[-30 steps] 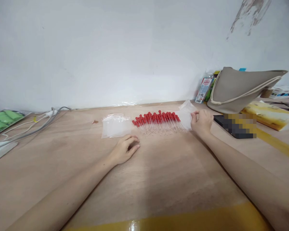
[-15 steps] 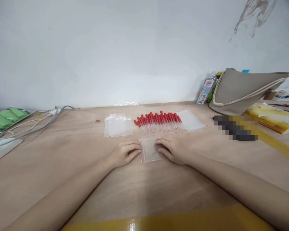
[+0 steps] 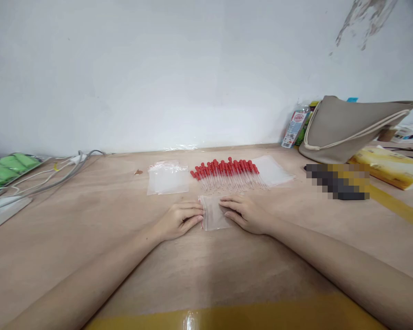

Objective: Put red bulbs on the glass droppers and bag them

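Observation:
A small clear zip bag [image 3: 211, 217] lies flat on the table between my hands, its zip edge toward the left. The fingertips of my left hand [image 3: 183, 220] touch that zip edge, with fingers stretched out and the thumb a little apart. Over the bag's right part rest the extended fingers of my right hand [image 3: 246, 214], thumb separated from them. Just beyond the bag, several droppers [image 3: 227, 169] with red bulbs and thin clear stems lie in a row. Left of them is a stack of clear zip bags [image 3: 168, 179].
White translucent sheets or bags [image 3: 273, 170] lie right of the droppers. Farther right are a grey drawstring bag [image 3: 344, 128], a labelled bottle [image 3: 294, 128] and a yellow pack [image 3: 388, 167]. Cables [image 3: 69, 172] and a green package [image 3: 12, 169] occupy the left side.
My right hand has slid slightly left over the zip bag. My left fingertips now sit a bit farther onto its zip edge. The droppers and stacked bags stay put.

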Demonstrator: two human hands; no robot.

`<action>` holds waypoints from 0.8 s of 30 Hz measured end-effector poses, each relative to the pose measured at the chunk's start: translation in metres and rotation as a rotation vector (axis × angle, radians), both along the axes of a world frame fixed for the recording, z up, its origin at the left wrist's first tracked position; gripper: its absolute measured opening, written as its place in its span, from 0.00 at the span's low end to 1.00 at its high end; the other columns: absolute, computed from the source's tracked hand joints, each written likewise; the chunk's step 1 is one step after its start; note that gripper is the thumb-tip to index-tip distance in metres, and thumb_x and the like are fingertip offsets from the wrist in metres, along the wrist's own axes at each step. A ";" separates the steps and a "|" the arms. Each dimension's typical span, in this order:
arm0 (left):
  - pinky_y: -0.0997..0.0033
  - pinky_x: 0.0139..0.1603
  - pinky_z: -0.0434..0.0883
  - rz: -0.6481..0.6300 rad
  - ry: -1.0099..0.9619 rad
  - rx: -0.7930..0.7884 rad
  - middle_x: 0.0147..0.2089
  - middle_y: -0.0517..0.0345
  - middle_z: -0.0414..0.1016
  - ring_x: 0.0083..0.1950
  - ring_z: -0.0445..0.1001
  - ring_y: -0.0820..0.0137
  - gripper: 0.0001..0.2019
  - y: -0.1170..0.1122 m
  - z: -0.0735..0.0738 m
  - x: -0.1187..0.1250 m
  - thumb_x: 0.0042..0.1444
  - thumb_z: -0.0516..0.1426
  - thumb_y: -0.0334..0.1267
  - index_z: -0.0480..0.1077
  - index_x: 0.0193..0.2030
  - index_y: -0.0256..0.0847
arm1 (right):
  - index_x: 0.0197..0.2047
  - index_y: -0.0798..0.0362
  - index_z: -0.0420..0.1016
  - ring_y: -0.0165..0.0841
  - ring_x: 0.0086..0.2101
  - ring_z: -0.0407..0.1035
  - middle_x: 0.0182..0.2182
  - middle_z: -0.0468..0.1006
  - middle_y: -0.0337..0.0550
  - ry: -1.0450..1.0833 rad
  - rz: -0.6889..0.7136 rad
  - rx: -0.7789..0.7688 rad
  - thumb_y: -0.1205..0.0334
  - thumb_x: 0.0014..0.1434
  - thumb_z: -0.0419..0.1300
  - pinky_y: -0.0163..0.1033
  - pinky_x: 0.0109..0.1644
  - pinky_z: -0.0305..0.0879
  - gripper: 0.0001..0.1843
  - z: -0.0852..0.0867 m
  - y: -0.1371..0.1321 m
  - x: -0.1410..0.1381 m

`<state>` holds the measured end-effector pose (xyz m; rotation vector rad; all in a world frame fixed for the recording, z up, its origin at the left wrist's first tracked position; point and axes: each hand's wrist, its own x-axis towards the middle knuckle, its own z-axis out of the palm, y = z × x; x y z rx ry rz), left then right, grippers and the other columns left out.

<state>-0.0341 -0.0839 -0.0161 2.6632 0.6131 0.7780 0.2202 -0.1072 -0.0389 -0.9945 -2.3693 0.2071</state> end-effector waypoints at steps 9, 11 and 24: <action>0.42 0.63 0.40 -0.043 0.352 0.002 0.65 0.55 0.52 0.66 0.50 0.62 0.21 -0.004 0.011 0.005 0.61 0.45 0.40 0.52 0.62 0.53 | 0.54 0.54 0.65 0.38 0.49 0.64 0.50 0.69 0.52 0.015 0.014 -0.045 0.55 0.60 0.51 0.47 0.52 0.62 0.21 0.008 -0.003 0.000; 0.42 0.63 0.39 -0.017 0.365 0.007 0.65 0.57 0.51 0.65 0.51 0.63 0.20 -0.005 0.012 0.006 0.62 0.45 0.40 0.54 0.61 0.56 | 0.57 0.54 0.62 0.39 0.51 0.62 0.52 0.67 0.53 0.013 0.019 -0.052 0.53 0.59 0.52 0.49 0.53 0.61 0.24 0.008 -0.003 0.003; 0.58 0.63 0.53 -0.048 0.215 -0.004 0.66 0.55 0.50 0.65 0.54 0.64 0.17 0.000 0.006 -0.001 0.61 0.47 0.37 0.65 0.55 0.47 | 0.63 0.55 0.51 0.40 0.58 0.53 0.60 0.56 0.53 -0.084 0.006 -0.116 0.45 0.56 0.52 0.49 0.59 0.54 0.37 0.008 -0.003 0.018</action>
